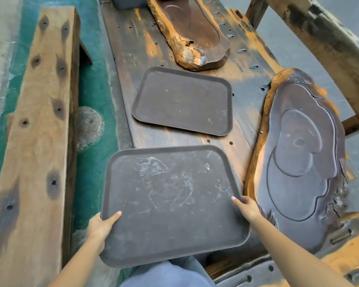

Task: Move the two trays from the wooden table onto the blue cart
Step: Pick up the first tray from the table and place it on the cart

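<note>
A dark brown rectangular tray [170, 204], scuffed with pale marks, is held in front of me, partly over the near end of the wooden table [245, 125] and partly over my lap. My left hand [101, 225] grips its near left corner, thumb on top. My right hand [247, 208] grips its right rim, thumb on top. A second, similar tray [182, 100] lies flat on the table further away, apart from the held one. No blue cart is in view.
Two carved root-wood tea trays rest on the table: a long one [191, 34] at the far end, a wide one [303, 162] at the right. A wooden bench [35, 131] stands at the left over green floor [95, 100]. A curved chair rail [327, 38] runs along the right.
</note>
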